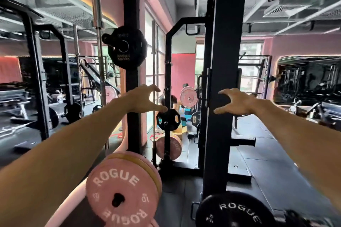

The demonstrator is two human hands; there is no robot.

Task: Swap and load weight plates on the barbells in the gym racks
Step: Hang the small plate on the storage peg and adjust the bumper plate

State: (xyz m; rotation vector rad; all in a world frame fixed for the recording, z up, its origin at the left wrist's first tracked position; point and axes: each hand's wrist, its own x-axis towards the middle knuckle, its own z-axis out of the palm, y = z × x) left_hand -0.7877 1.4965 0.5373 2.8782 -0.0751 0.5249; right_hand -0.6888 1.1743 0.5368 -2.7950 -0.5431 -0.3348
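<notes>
Fingers on my left hand [142,100] and right hand [235,102] are spreading wide, half-curled and holding nothing, reaching out on either side of the black rack upright [224,79]. I'm seeing "ROGUE" reading twice on the pink plate [121,192] low at centre, and once on the black plate [238,212] beside it.

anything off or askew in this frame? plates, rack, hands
Nothing stands out. The pink Rogue plates sit stacked on a peg low on the rack upright, the black plate hangs higher on it. Left hand and right hand are spread in the air, holding nothing.
</notes>
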